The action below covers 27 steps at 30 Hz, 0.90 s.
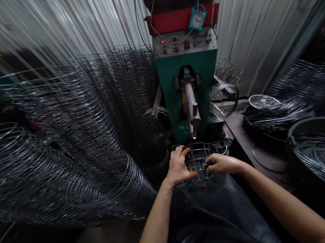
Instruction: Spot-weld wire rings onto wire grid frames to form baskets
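Observation:
A round wire basket (197, 155) with a grid of thin metal bars is in front of me, just below the electrode tip (194, 133) of a green welding machine (170, 95). My left hand (178, 166) grips the basket's left side, with orange covers on the thumb and a finger. On the near right part of the grid, my right hand (218, 164) has its fingers curled together at the wires. Whether a separate small piece sits in those fingers cannot be made out. A small bright glow shows at the electrode tip.
Tall stacks of wire rings and baskets (64, 108) crowd the left side. At the right stand a black tub (291, 138) and another container (261, 122), both with wire rings. A teal clock (197, 18) hangs on the machine. A black apron (214, 212) covers my lap.

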Each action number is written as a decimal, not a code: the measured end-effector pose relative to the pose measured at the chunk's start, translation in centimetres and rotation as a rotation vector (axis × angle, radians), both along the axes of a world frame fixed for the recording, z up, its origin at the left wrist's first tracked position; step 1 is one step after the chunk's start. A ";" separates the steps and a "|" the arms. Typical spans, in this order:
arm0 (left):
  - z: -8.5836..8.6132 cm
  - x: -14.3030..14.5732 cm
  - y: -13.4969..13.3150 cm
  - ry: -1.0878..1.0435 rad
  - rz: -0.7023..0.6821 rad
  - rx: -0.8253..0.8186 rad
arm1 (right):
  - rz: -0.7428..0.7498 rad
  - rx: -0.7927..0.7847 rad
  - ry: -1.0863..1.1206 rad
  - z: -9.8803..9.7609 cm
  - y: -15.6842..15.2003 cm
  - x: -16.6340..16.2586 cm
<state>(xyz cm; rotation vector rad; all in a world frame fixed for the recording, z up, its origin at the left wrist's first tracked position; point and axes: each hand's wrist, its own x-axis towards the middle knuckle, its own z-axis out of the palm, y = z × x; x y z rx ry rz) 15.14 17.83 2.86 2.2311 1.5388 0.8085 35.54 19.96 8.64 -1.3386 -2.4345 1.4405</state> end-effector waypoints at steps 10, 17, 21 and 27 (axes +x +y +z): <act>1.8 0.4 -0.8 0.052 0.062 0.072 | -0.071 0.664 -0.194 -3.0 -1.7 -1.5; 1.0 0.0 -0.5 -0.034 0.079 0.015 | 0.049 0.569 0.152 -3.2 -1.3 0.2; 0.2 -0.2 0.3 -0.056 0.085 -0.012 | 0.090 0.572 0.104 -3.0 -0.9 0.2; -0.5 -0.2 1.7 -0.088 0.049 -0.045 | 0.076 0.632 0.110 -5.0 0.3 -0.2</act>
